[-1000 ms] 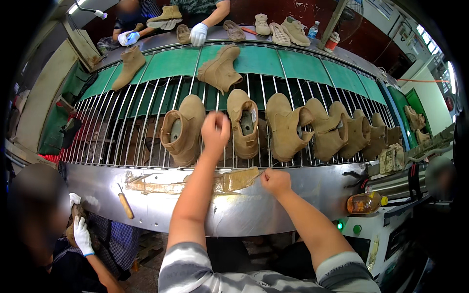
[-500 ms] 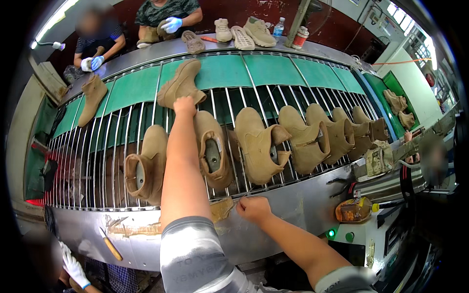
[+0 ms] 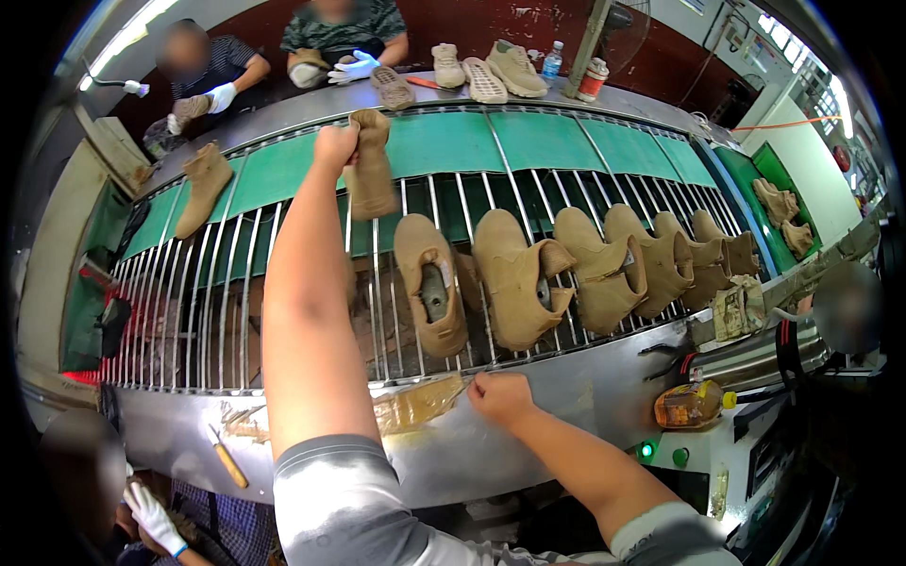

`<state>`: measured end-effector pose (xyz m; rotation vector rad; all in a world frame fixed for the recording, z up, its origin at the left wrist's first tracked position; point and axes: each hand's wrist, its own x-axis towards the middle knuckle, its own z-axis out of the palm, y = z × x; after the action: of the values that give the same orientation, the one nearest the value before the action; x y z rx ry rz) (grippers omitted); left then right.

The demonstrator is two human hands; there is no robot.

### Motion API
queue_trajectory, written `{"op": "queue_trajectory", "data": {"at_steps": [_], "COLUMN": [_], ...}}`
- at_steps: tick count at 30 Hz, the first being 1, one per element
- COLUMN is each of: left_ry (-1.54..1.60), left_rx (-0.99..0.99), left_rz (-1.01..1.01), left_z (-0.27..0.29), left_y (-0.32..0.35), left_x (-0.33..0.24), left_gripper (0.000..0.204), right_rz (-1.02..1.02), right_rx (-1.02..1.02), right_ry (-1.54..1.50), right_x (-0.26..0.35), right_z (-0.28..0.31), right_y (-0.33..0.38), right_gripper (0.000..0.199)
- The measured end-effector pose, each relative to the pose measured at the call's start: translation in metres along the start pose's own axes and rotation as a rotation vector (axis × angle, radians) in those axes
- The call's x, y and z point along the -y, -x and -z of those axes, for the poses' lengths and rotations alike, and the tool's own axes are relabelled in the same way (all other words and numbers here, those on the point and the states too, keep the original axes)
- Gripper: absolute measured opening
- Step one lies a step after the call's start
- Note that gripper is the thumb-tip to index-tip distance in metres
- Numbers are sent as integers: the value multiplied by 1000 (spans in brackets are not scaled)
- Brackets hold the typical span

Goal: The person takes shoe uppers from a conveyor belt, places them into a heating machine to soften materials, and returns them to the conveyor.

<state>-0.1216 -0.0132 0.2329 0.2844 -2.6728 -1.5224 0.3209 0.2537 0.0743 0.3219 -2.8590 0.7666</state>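
My left hand (image 3: 337, 148) is closed on the upper part of a tan boot (image 3: 376, 174), holding it upright over the far side of the metal rack. The boot's opening faces up. My left forearm covers part of the rack, and only a sliver of another tan boot (image 3: 351, 280) shows beside it. Near the front ledge, my right hand (image 3: 502, 397) is a fist with nothing sticking out of it. Just beyond that fist lie a tan boot (image 3: 427, 245) and a second tan boot (image 3: 505, 245) with its collar folded open.
Several more tan boots (image 3: 604, 259) line the rack's right side; one boot (image 3: 204, 189) stands far left. A knife (image 3: 226, 459) and brown tape (image 3: 415, 406) are on the metal ledge (image 3: 538, 424). Gloved co-workers sit across, near finished shoes (image 3: 517, 68). A bottle (image 3: 694, 406) stands right.
My left hand has moved farther away and swung the boot from a slant to upright. My left forearm now hides the boot left of it. My right fist stays by the ledge.
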Motion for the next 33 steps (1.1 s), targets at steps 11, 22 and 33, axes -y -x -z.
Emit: {"op": "queue_trajectory", "data": {"at_steps": [11,22,33], "left_ry": [1201,996,601], "left_rx": [-84,412,971], "left_rz": [-2,57,-880], "left_z": [87,40,74], "left_y": [429,710,756], "left_x": [-47,-14,-56], "left_gripper": [23,31,39], "right_rz": [-135,-423,240], "right_rx": [-9,267,-155], "right_ry": [67,-2447,-1946], "right_x": [7,141,97], "right_z": [2,97,261], "right_y": [13,253,322], "right_gripper": [25,67,83]}}
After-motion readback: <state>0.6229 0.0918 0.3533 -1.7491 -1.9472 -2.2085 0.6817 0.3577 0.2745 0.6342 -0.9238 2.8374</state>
